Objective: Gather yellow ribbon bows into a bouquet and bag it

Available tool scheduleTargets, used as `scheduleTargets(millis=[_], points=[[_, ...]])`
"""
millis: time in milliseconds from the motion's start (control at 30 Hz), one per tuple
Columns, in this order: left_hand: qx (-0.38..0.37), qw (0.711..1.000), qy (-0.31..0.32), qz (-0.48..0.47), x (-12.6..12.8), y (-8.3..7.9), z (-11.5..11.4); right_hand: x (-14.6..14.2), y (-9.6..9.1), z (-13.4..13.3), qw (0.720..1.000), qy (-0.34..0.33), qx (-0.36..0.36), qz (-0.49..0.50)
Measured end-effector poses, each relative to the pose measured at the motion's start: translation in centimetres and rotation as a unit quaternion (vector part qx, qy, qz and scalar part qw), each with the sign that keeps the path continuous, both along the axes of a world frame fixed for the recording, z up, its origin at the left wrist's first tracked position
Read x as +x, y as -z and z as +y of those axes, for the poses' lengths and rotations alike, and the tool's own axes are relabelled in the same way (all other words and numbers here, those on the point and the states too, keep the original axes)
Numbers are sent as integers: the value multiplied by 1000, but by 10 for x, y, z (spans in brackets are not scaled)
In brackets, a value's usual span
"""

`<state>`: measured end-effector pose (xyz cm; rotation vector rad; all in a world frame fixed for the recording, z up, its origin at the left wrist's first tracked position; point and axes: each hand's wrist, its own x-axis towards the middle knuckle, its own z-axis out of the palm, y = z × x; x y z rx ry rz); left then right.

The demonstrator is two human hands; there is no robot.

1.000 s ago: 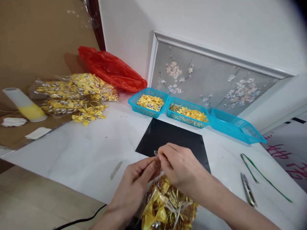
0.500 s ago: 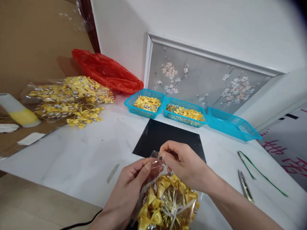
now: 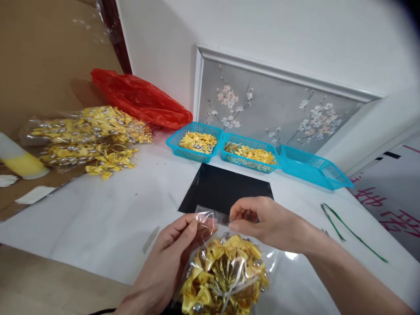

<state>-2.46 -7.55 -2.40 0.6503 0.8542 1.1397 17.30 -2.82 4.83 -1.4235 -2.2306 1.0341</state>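
A clear plastic bag [image 3: 206, 217] stands at the near edge of the table, its top edge stretched between my two hands. Inside it is a bundle of yellow ribbon bows [image 3: 226, 271] with silver beads and gold stems, tied with a pale strip. My left hand [image 3: 179, 247] pinches the left side of the bag's top between thumb and fingers. My right hand [image 3: 259, 221] pinches the right side, fingers curled. The bag's lower part runs out of view at the bottom.
Behind my hands lies a black mat [image 3: 226, 186]. Along the wall stand blue baskets [image 3: 252, 164], two with yellow bows. To the left are bagged bows [image 3: 95, 131], a red plastic bag [image 3: 141, 100] and a bottle [image 3: 21, 157]. Green ribbon [image 3: 354, 236] lies right; snips are mostly hidden.
My hands have moved apart, the right one to the right, spreading the bag's top edge wider. The view has shifted slightly, and my right arm now covers most of the snips.
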Motion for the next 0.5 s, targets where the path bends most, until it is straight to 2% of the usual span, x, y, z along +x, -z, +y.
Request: scheduleTargets(millis=[167, 300, 500], points=[[72, 995, 45, 56, 1, -7, 3, -5, 6, 0, 1000, -7, -24, 3], [24, 991, 12, 131, 8, -14, 5, -8, 6, -2, 1000, -8, -1, -8], [6, 992, -17, 123, 7, -19, 5, -4, 9, -1, 1000, -9, -27, 2]])
